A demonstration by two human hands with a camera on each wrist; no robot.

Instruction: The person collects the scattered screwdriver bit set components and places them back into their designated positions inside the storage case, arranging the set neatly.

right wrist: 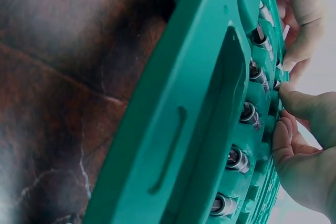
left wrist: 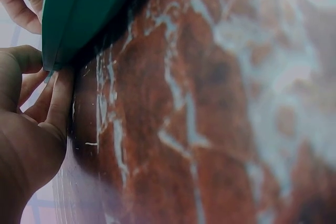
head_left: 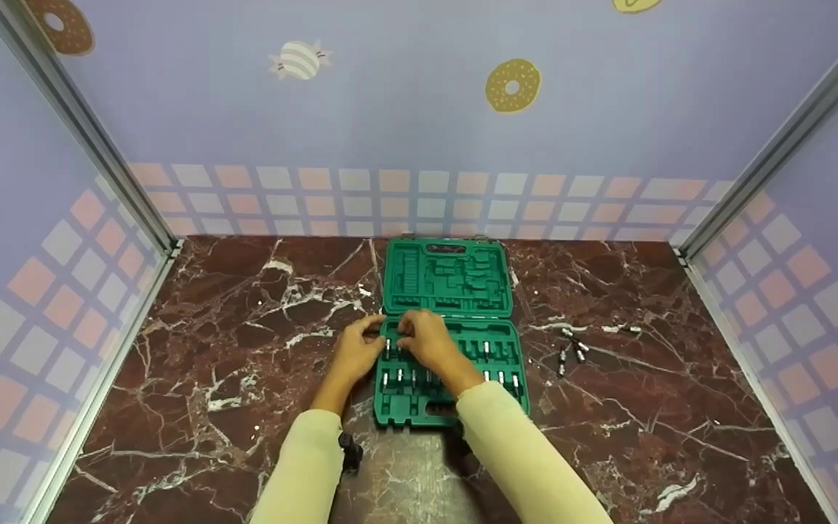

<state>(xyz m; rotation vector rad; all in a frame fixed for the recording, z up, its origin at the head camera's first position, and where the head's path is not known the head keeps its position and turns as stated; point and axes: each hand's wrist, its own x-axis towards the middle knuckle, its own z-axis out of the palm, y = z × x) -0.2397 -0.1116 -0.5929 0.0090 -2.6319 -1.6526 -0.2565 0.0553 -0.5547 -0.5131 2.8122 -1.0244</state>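
Note:
A green socket case (head_left: 397, 415) lies unfolded on the table, its moulded lid (head_left: 448, 273) tilted back towards the wall. Bit sockets (right wrist: 240, 160) sit in rows in its tray. My left hand (head_left: 357, 353) grips the case's left edge, thumb above and fingers along the side, as the left wrist view shows. Over the tray's upper left, my right hand (head_left: 430, 338) bends its thumb and fingers together around a small bit socket (right wrist: 277, 84) at its slot. The fingers largely hide that piece. Another socket (head_left: 388, 348) stands beside it, close to my left thumb.
Several loose bit sockets (head_left: 579, 353) lie on the marbled table (head_left: 644, 422) right of the case, with one more (head_left: 631, 329) farther right. Patterned walls (head_left: 419, 109) close off the back and both sides.

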